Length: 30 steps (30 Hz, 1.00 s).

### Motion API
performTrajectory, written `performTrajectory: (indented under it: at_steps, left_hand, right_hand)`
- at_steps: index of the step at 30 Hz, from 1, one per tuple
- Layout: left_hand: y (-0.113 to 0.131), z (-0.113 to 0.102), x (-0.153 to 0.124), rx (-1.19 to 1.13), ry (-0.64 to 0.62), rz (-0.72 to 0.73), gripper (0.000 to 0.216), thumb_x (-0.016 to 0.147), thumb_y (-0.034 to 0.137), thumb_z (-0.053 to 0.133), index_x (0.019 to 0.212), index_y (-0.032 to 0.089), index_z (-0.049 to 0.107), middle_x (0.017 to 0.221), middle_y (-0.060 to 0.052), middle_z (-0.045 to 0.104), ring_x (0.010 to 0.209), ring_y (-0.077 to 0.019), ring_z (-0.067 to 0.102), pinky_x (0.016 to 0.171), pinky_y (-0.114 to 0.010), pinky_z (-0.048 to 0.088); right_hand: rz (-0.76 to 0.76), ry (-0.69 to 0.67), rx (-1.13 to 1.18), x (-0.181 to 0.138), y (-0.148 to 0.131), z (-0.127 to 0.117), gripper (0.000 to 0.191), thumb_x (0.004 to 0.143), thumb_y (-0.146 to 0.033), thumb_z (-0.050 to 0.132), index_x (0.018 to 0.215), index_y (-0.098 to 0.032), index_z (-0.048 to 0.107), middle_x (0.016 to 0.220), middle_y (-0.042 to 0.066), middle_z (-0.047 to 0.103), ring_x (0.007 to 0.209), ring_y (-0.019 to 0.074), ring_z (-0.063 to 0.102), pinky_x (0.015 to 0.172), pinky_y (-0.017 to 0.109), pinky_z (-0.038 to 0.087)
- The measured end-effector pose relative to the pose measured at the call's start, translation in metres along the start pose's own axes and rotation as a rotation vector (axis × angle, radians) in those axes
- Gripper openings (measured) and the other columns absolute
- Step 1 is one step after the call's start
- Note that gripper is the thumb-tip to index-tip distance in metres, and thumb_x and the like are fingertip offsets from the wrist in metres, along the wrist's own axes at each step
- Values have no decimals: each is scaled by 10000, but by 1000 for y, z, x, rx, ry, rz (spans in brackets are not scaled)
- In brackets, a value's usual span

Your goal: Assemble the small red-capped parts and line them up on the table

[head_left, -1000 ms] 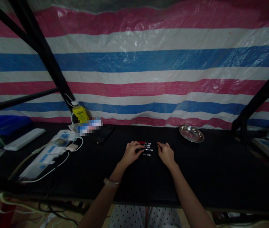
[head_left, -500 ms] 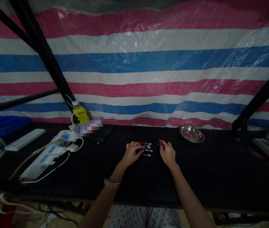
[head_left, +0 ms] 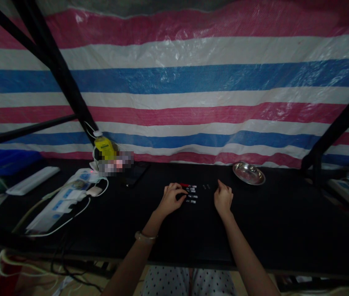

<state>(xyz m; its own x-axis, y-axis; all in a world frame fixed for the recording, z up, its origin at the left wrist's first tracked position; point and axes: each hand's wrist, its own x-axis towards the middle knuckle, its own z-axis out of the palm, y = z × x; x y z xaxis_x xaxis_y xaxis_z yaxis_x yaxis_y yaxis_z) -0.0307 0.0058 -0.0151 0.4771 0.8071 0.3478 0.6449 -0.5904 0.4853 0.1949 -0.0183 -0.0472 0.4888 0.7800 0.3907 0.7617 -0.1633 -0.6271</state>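
Several slim pen-like sticks lie in a row on the black tabletop (head_left: 180, 234). The farthest is a red one (head_left: 184, 185), and a dark one with a pale label (head_left: 191, 202) is nearest me. My left hand (head_left: 171, 199) pinches the left end of a black pen-like stick (head_left: 194, 196) between thumb and forefinger. Two small dark pieces (head_left: 206, 186), too small to name, rest right of the row. To their right, my right hand (head_left: 223, 198) is apart from them, its fingers curled together and nothing visible at the tips.
A shiny metal dish (head_left: 249, 173) stands at the back right. On the left are a white power strip (head_left: 59, 201) with cords, a yellow bottle (head_left: 105, 147) and a dark flat object (head_left: 136, 173). Striped sheeting (head_left: 193, 98) hangs behind, between black frame bars (head_left: 66, 78).
My right hand has moved right, away from the small dark pieces, uncovering both on the table. My left hand stays at the row, almost unmoved.
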Motion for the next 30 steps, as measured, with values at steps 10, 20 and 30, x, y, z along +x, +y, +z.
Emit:
performTrajectory:
  at_steps: [10, 20, 30]
  left_hand:
    - [-8, 4, 2, 16, 134, -107, 147, 832, 244, 533, 939, 249, 634, 976, -26, 582, 944, -193, 514, 833, -355, 366]
    - [-10, -1, 2, 113, 194, -338, 136, 841, 274, 496, 935, 201, 563, 920, -54, 584, 899, -218, 546, 768, -353, 411]
    - [-16, 5, 3, 34, 186, -302, 128, 827, 275, 513, 918, 196, 557, 866, -37, 565, 822, -185, 562, 717, -320, 440]
  right_hand:
    - [-31, -26, -64, -2, 0, 5, 420, 801, -157, 353, 1121, -183, 623, 1224, 101, 581, 1141, 288, 433, 912, 472, 302]
    - [105, 74, -29, -1, 8, 9, 458, 814, -170, 315, 1195, -197, 567, 1264, 130, 546, 1268, 339, 337, 955, 626, 204]
    - [-155, -157, 76, 3, 10, 19, 415, 830, -113, 341, 1166, -85, 584, 1230, 148, 571, 1202, 215, 473, 1017, 390, 361]
